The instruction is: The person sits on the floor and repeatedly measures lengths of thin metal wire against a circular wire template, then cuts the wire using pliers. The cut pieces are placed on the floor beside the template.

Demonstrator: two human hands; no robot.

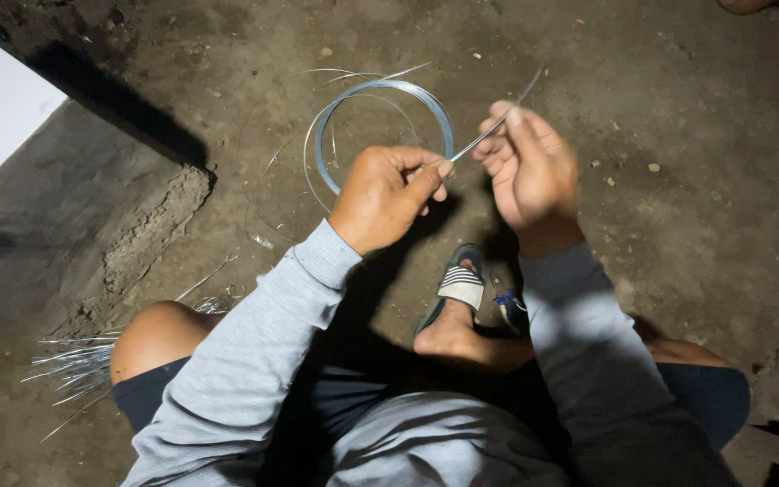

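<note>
While pinched by left hand & right hand: thin shiny wire strip, round coil.

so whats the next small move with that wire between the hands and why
Probably draw the right hand a little further from the left hand to pull the wire straight. Both hands pinch a short stretch of it, its free end pokes up past the right fingers, and the rest sits coiled on the dirt floor.
</note>
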